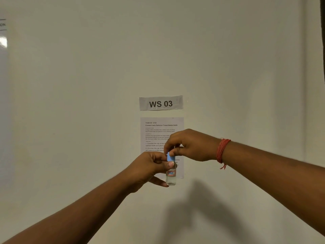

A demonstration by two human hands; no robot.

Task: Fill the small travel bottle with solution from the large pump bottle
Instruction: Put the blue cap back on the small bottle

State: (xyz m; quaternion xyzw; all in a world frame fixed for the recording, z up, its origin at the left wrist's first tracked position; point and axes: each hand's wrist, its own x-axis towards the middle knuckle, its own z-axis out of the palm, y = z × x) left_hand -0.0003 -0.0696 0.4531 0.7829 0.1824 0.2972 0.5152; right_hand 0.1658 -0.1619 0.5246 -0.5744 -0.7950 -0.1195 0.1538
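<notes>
Travel bottle [171,176] is hanging upright in mid-air in front of the wall, at about six o'clock from the "WS 03" sign [161,103] and overlapping the lower part of the printed task sheet [159,132]; no bench and no large pump bottle are showing in this view. Left hand [151,169] is forming the lower grip, its thumb pressing across the neck just under the cap and a finger curling against the clear body near the base. Right hand [190,147], wearing a red thread band [222,150] at the wrist, is coming in from two o'clock and pinching the blue cap [171,157] between thumb and fingertips. Judging by its size, the bottle is looking light, stiff and smooth-walled, so it is probably slippery where wet and likely to twist in a loose hold. The body, around the small red label [171,172], is seeming the best place to clamp while the cap is being turned. Whether the cap is loosening or tightening cannot be told, and the liquid level inside is too faint to read.
</notes>
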